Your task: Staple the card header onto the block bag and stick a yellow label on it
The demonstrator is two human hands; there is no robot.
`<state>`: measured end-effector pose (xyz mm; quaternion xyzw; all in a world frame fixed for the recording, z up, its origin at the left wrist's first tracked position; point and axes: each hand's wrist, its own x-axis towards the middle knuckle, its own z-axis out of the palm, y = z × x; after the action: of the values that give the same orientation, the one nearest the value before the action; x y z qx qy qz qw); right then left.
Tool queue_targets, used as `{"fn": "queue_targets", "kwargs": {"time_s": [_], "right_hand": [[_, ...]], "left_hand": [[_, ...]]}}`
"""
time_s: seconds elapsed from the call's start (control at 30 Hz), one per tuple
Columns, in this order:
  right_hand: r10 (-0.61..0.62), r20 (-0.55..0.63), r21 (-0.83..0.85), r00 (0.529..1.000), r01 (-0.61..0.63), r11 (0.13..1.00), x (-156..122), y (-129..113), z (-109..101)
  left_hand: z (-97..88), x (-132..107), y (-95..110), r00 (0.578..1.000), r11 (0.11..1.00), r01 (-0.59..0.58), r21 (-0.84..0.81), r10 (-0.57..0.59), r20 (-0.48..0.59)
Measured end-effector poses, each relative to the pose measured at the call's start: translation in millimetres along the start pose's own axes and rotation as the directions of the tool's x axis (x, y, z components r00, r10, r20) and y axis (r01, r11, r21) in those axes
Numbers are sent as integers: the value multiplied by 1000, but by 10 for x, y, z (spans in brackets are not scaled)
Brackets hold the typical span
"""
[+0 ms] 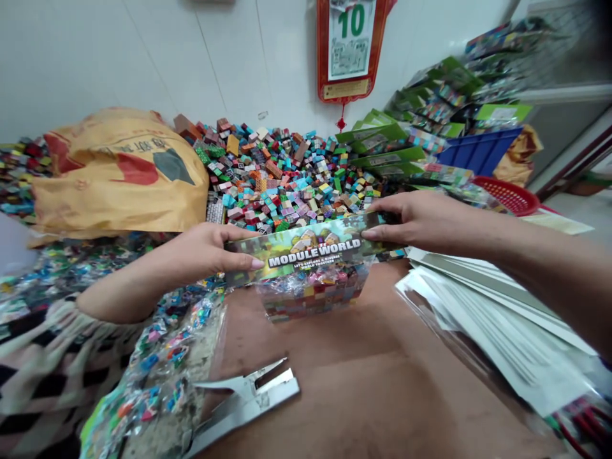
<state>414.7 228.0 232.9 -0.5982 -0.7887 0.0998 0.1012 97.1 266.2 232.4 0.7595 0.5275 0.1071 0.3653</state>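
Both of my hands hold a clear bag of coloured blocks (313, 292) topped by a green header card printed "MODULE WORLD" (310, 250). My left hand (205, 252) pinches the card's left end, thumb on the front. My right hand (415, 220) grips the card's right end from above. The bag hangs just above the brown tabletop (363, 382). A metal stapler (246, 398) lies on the table in front of me, apart from both hands.
A big heap of loose coloured blocks (282, 175) fills the back. An orange sack (119, 175) lies at left, filled bags (157, 370) at near left, flat white sheets (497, 325) at right, green cards (382, 143), a blue bin (478, 150) and red basket (509, 194) behind.
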Motion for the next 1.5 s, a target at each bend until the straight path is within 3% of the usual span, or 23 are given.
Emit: {"fn": "queue_targets", "kwargs": {"time_s": [0.13, 0.3, 0.4, 0.53, 0.63, 0.77, 0.9, 1.1, 1.2, 1.3, 1.33, 1.4, 1.5], "right_hand": [[-48, 9, 16, 999, 48, 999, 19, 135, 125], [-294, -164, -239, 942, 251, 938, 69, 295, 213], [-402, -64, -306, 913, 366, 879, 119, 191, 216], [-343, 107, -276, 933, 359, 891, 209, -22, 200], [-317, 132, -254, 939, 341, 905, 276, -43, 213], [-321, 79, -222, 944, 331, 917, 332, 63, 289], [-298, 18, -195, 954, 296, 935, 353, 116, 366], [-222, 62, -280, 973, 230, 932, 295, 115, 337], [-336, -40, -276, 941, 313, 909, 136, 10, 382], [-479, -259, -123, 839, 463, 878, -121, -355, 661], [-524, -272, -68, 807, 527, 847, -204, -535, 826], [-644, -53, 112, 763, 646, 755, -318, -943, 1249], [-636, 178, 217, 751, 601, 769, -300, -1522, 1942]], "left_hand": [[11, 47, -31, 998, 989, -34, 143, 26, 55], [58, 105, 8, 997, 895, -62, 441, 75, -12], [122, 139, 20, 998, 896, -27, 443, 45, -31], [179, 170, 29, 999, 911, -26, 411, 42, -31], [199, 187, 35, 998, 903, -35, 427, 51, -28], [258, 195, 21, 998, 914, -25, 406, 45, -40], [353, 195, -26, 974, 891, -107, 441, 182, -132], [401, 210, -50, 962, 857, -124, 501, 227, -149], [407, 220, -50, 959, 848, -113, 518, 228, -165], [423, 220, -58, 962, 857, -114, 503, 222, -161], [428, 218, -63, 960, 863, -117, 492, 225, -165], [436, 211, -71, 956, 867, -128, 481, 238, -174], [431, 204, -85, 949, 853, -142, 502, 262, -176]]}}
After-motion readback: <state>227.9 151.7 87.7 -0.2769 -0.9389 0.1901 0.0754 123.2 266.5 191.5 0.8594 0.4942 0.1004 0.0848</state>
